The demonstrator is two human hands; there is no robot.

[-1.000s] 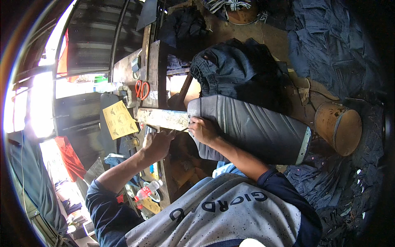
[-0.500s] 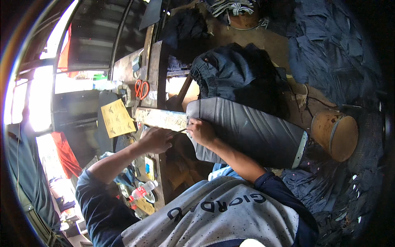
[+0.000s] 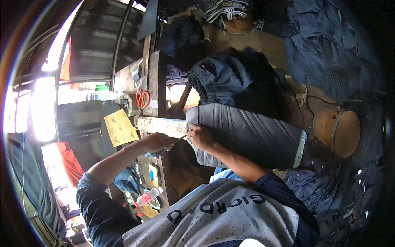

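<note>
Fingers [image 3: 191, 131] on grey panel [image 3: 251, 133], scissors [image 3: 142, 106] (orange-handled) nearby

The light grey shirt front [image 3: 185, 228] is flecked with black spots and carries large dark lettering [image 3: 221, 208] across the chest, with a navy band [image 3: 224, 243] at its near edge. The left sleeve [image 3: 101, 208] and right sleeve [image 3: 296, 208] are loose navy cloth; left hand [image 3: 158, 143] and right hand [image 3: 200, 138] are bare.

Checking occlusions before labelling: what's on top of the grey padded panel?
Over the grey padded panel: the right hand at its left end, and the right forearm across its near edge. The surface beneath them is covered.
</note>
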